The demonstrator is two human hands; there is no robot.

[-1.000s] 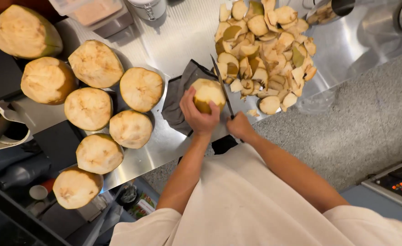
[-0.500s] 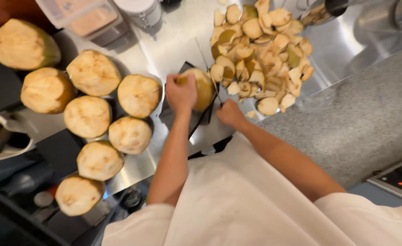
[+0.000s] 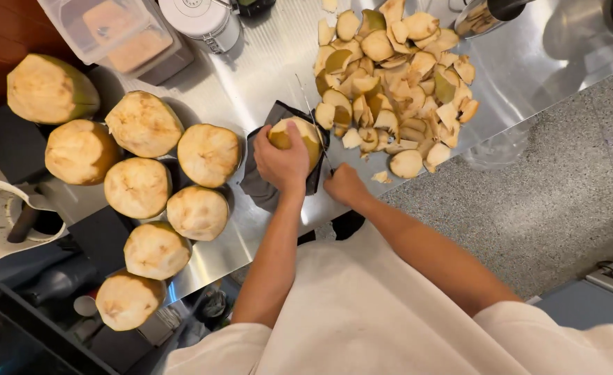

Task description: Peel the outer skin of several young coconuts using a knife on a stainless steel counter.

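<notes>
Steel surface (image 3: 264, 62) under me: my left hand (image 3: 282, 161) clamps the coconut (image 3: 299, 135) on a dark cloth (image 3: 264, 187) near its front edge, steadying it; right hand (image 3: 344, 186) grips the knife (image 3: 313, 118) alongside, husk trimmings (image 3: 396, 76) piled beyond.

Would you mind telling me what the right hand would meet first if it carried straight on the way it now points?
Probably the pile of cut pale husk pieces on the steel counter. The right hand grips a thin-bladed knife pointing up-left beside the trimmed coconut; depth is unclear.

bright overhead light glares off the steel counter (image 3: 264, 62); soft shadows, mostly sharp focus.
</notes>
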